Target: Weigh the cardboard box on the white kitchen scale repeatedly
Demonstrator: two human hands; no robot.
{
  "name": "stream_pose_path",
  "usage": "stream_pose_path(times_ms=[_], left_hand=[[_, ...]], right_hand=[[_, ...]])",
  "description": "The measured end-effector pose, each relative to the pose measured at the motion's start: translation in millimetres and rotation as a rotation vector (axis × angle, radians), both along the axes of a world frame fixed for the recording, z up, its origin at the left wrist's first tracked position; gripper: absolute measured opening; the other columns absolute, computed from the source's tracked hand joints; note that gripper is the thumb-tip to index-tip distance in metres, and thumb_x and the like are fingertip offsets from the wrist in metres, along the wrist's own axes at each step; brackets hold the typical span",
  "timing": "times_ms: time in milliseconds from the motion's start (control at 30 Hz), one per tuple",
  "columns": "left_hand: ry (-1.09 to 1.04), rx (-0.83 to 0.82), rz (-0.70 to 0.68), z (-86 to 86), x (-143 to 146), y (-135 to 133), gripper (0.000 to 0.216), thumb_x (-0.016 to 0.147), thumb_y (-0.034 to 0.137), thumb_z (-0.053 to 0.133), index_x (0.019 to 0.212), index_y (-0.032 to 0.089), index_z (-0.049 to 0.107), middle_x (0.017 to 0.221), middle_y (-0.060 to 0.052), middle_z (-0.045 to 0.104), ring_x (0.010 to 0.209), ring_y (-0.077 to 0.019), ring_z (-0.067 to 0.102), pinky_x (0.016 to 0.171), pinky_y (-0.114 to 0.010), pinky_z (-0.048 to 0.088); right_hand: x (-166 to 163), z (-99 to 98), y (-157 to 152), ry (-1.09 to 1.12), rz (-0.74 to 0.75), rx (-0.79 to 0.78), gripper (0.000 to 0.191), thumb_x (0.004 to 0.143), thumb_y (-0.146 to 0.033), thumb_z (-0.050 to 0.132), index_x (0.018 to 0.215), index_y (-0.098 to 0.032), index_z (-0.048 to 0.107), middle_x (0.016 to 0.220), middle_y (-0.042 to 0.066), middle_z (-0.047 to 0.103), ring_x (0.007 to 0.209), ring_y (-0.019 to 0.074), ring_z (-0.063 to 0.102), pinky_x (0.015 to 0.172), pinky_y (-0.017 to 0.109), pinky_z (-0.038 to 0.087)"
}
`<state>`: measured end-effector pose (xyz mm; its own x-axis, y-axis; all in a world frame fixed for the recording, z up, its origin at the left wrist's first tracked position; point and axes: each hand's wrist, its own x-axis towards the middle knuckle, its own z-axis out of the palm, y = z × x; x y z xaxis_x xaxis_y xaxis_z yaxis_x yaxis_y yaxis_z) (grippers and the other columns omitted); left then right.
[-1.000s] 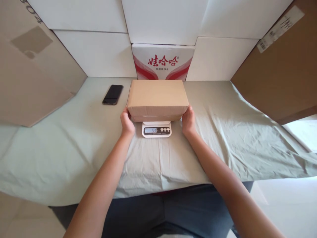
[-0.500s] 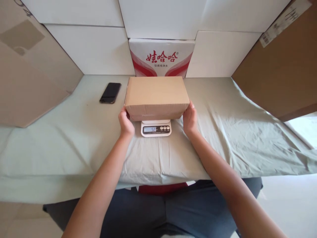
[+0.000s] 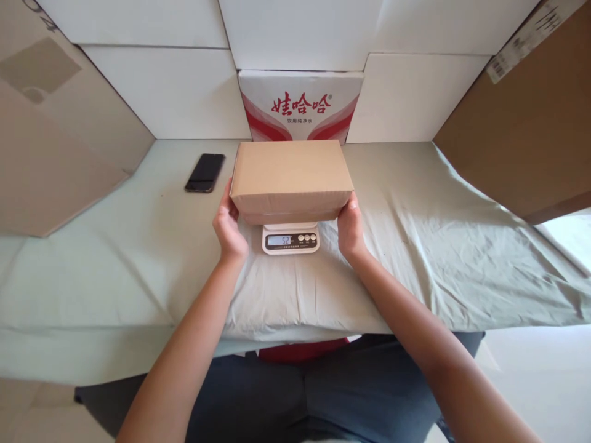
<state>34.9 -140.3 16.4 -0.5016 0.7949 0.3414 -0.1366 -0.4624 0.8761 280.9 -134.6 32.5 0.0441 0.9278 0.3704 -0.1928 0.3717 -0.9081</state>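
Note:
A closed brown cardboard box (image 3: 292, 169) sits over a white kitchen scale (image 3: 290, 246), hiding its platform. The scale's lit display (image 3: 279, 240) appears to read 52. At the box's left side is my left hand (image 3: 228, 227), its fingers curved along that side and partly hidden. My right hand (image 3: 349, 229) cups the lower right front corner, most of its fingers out of sight behind the cardboard. Between them, the two hands hold the box from both sides.
A black phone (image 3: 205, 173) lies left of the box on the pale green cloth (image 3: 161, 258). Behind stands a white and red printed carton (image 3: 301, 104) among white boxes (image 3: 166, 92). Large brown cartons flank the surface at left (image 3: 60, 135) and right (image 3: 521, 135).
My left hand has shifted slightly left, with its fingers reaching farther up the box's side. My right hand has moved slightly down and left. The display reading looks the same.

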Motion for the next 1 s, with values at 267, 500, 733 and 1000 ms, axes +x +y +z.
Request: stream_pose_path(times_ms=[267,500,733,1000], left_hand=[[0.025,0.035,-0.009,-1.8,7,2,0.067,0.094,0.080,0.059,0.116,0.021,0.081,0.127,-0.013,0.080,0.139,-0.0316,0.069,0.120,-0.037,0.053],[0.005,0.054,-0.042,7.5,6,5,0.065,0.093,0.080,0.063,0.108,0.019,0.080,0.115,-0.013,0.080,0.133,-0.0316,0.072,0.120,-0.038,0.054],[0.063,0.133,-0.172,63.2,-1,15,0.031,0.100,0.045,0.065,0.104,0.018,0.079,0.110,-0.010,0.077,0.139,-0.0316,0.068,0.129,-0.042,0.047],[-0.200,0.060,-0.155,33.2,-6,129,0.036,0.102,0.052,0.061,0.103,0.019,0.075,0.128,-0.013,0.078,0.153,-0.0294,0.058,0.133,-0.041,0.043]], right_hand=[[-7,2.3,-10,-0.007,-0.014,0.011,0.058,0.105,-0.073,0.045,0.156,-0.047,0.058,0.173,-0.009,0.054,0.175,0.0260,0.029,0.149,0.048,0.022],[-11,12.3,-14,0.007,-0.006,0.024,0.059,0.103,-0.073,0.045,0.153,-0.045,0.060,0.169,-0.006,0.058,0.174,0.0279,0.033,0.149,0.048,0.024],[-1,43.4,31,0.016,0.007,0.039,0.067,0.093,-0.081,0.049,0.146,-0.043,0.063,0.161,-0.005,0.063,0.177,0.0293,0.025,0.149,0.046,0.021],[-30,20.1,129,0.088,-0.038,0.071,0.077,0.091,-0.086,0.042,0.152,-0.041,0.057,0.162,-0.005,0.062,0.175,0.0259,0.031,0.147,0.053,0.029]])
